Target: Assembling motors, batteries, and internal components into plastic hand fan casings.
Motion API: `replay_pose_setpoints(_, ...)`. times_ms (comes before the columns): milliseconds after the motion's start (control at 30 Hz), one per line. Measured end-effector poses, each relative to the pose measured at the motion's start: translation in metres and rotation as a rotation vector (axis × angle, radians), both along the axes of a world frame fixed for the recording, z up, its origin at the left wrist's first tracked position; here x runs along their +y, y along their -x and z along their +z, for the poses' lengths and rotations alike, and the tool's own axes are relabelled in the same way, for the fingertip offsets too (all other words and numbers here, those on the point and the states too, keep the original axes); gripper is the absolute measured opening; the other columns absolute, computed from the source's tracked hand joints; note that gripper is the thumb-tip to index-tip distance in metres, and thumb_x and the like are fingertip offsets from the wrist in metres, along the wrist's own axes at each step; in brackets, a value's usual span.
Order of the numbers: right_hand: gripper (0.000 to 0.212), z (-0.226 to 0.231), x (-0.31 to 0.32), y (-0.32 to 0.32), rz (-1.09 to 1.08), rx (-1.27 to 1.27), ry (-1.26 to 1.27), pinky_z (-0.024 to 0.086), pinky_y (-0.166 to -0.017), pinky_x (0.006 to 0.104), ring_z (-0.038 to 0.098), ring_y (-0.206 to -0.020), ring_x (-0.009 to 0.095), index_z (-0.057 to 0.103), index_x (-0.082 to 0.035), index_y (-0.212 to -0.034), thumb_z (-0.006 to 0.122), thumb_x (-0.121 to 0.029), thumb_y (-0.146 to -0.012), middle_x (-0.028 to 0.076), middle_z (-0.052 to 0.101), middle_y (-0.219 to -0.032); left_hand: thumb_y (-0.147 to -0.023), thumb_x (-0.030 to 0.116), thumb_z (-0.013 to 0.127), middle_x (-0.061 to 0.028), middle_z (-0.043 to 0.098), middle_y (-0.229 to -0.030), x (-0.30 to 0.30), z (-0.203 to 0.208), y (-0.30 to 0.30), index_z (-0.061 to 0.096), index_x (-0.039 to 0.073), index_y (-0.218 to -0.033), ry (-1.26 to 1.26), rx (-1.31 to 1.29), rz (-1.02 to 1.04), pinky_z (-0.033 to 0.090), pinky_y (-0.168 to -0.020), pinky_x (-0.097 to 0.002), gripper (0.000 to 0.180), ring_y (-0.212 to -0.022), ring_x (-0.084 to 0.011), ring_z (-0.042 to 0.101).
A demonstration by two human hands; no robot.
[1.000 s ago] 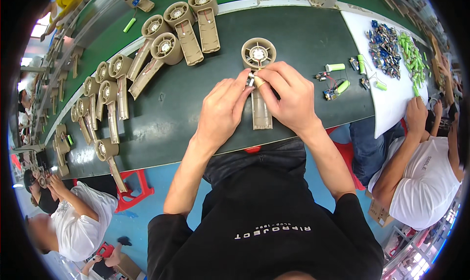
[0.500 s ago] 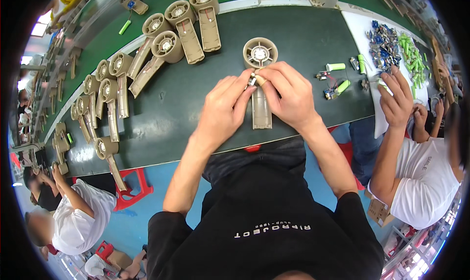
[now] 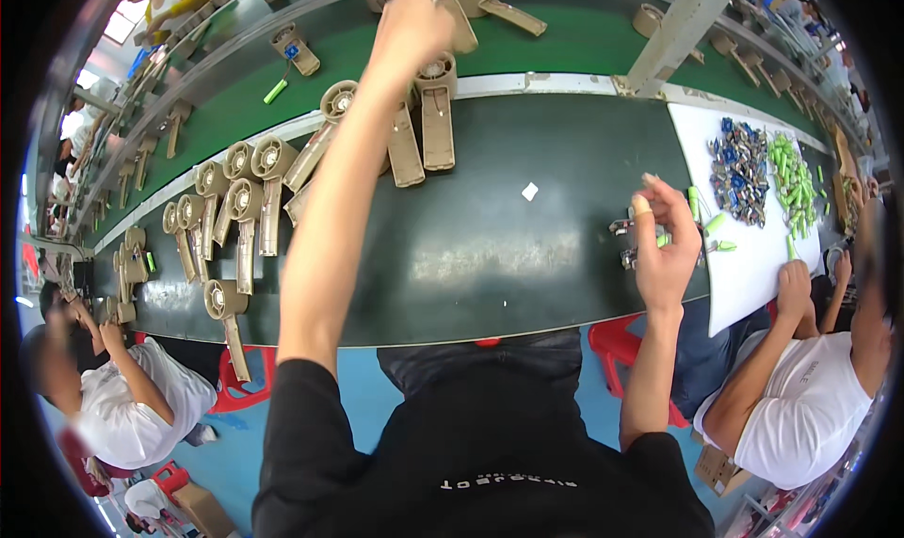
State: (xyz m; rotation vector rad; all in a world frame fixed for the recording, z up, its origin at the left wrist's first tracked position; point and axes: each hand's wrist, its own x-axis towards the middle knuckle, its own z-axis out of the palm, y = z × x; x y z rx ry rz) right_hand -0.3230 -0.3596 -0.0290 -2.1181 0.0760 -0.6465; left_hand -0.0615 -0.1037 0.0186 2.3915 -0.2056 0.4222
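Note:
My left hand [image 3: 412, 25] is stretched far forward over the green strip, its fingers closed at the ring end of a beige handheld fan housing [image 3: 460, 22]. The back of the hand hides part of the grip. At the right, my right hand [image 3: 667, 246] is raised over the dark table with its fingers apart and nothing in them. A pale cover sits on one of its fingertips. Beside it lie small circuit boards [image 3: 621, 227] with wires and green battery cells [image 3: 715, 223], partly hidden by the hand.
A small white square [image 3: 530, 192] lies mid-table. Several beige fan housings [image 3: 245, 199] line the left side. Heaps of circuit boards [image 3: 739, 171] and green cells [image 3: 793, 185] cover a white board [image 3: 739, 284] at right. A post [image 3: 680, 34] rises behind. Co-workers sit on both sides.
The fan housing has gone from mid-table. My left hand has moved from there far forward to a housing over the green strip; my right hand has gone right and opened. The view has shifted.

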Motion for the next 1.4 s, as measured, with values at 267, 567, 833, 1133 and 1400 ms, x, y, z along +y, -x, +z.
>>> replay_pose_setpoints(267, 0.026, -0.006, -0.021, -0.001, -0.050, 0.101, 0.000, 0.047, -0.072, 0.0238, 0.059, -0.078, 0.009, 0.065, 0.000, -0.119, 0.064, -0.004, -0.093, 0.003, 0.066, -0.091, -0.080, 0.022, 0.067, -0.0341, 0.063, -0.117, -0.001, -0.068, -0.120, 0.042, -0.017, -0.128, -0.121, 0.229, 0.160, 0.051, -0.097, -0.0421, 0.066, -0.111, -0.0429, 0.063)
replay_pose_setpoints(567, 0.025, -0.007, -0.073, 0.016, -0.238, 0.131, -0.060, 0.047, -0.073, 0.0238, 0.059, -0.080, 0.009, 0.065, 0.001, -0.118, 0.064, -0.004, -0.093, 0.004, 0.066, -0.092, -0.080, 0.050, 0.066, -0.0232, 0.069, -0.112, 0.090, -0.029, -0.170, 0.072, -0.001, -0.107, -0.511, 0.223, 0.153, 0.053, -0.093, -0.0442, 0.058, -0.106, -0.0387, 0.067)
replay_pose_setpoints(833, 0.028, 0.003, -0.112, 0.032, -0.430, 0.137, 0.028, 0.049, -0.075, 0.0247, 0.061, -0.085, 0.009, 0.064, 0.000, -0.121, 0.065, -0.010, -0.095, 0.004, 0.065, -0.095, -0.081, 0.064, 0.065, -0.0248, 0.065, -0.123, 0.145, -0.090, -0.255, 0.052, -0.004, -0.136, -0.220, 0.348, -0.075, 0.045, -0.102, -0.0456, 0.088, -0.120, -0.0413, 0.059)
replay_pose_setpoints(1133, 0.016, 0.023, -0.111, 0.008, -0.265, 0.253, 0.269, 0.047, -0.076, 0.0307, 0.063, -0.083, 0.021, 0.070, -0.001, -0.103, 0.065, -0.007, -0.088, 0.009, 0.067, -0.101, -0.075, 0.068, 0.068, -0.0214, 0.070, -0.102, 0.139, 0.021, -0.152, 0.062, -0.001, -0.123, -0.493, -0.075, 0.301, 0.051, -0.085, -0.0412, 0.084, -0.093, -0.0312, 0.069)
replay_pose_setpoints(1400, 0.030, 0.009, -0.119, -0.021, 0.082, 0.392, 0.581, 0.048, -0.089, 0.0397, 0.061, -0.094, 0.030, 0.068, -0.001, -0.110, 0.063, -0.003, -0.081, 0.011, 0.067, -0.094, -0.078, 0.042, 0.080, -0.0154, 0.071, -0.081, 0.006, 0.051, 0.142, 0.063, 0.000, -0.108, -0.155, 0.045, -0.181, 0.054, -0.068, -0.0356, 0.054, -0.070, -0.0248, 0.069)
